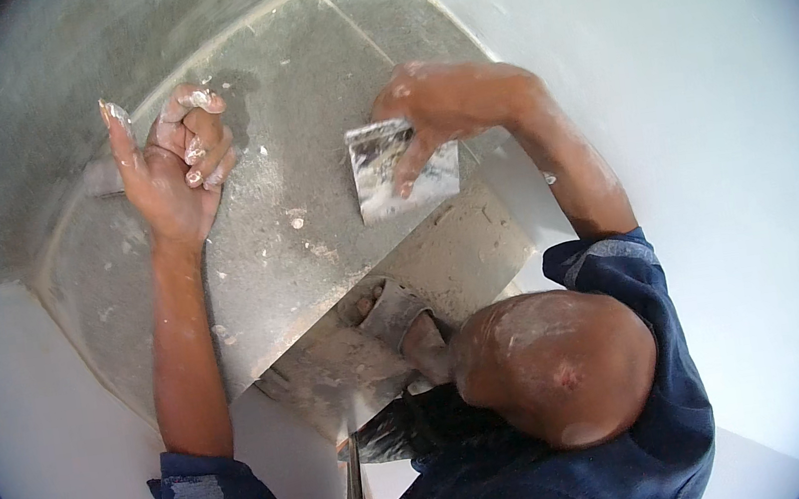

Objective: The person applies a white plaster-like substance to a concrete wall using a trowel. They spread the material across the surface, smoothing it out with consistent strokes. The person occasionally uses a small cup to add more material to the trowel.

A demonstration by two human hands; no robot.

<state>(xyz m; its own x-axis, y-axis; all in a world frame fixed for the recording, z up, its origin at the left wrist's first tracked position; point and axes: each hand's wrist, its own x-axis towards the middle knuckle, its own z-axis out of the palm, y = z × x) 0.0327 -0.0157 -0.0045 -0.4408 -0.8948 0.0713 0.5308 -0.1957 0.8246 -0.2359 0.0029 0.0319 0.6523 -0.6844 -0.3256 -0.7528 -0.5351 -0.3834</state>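
So over on the left, the left hand [175, 168] is palm up with fingers loosely curled, nothing gripped, fingertips caked in white paste. It's above the grey slab [307, 161], which has pale specks all over. Nearer, there's a foot [422, 342] on the dusty lower step [465, 246]. Right of that, a flat metal blade [375, 177] sits just on the near side of the right hand [432, 109], which has hold of it, thumb laid across the smeared face. Then a bent knee [555, 360], and the pale wall [710, 158] far right.
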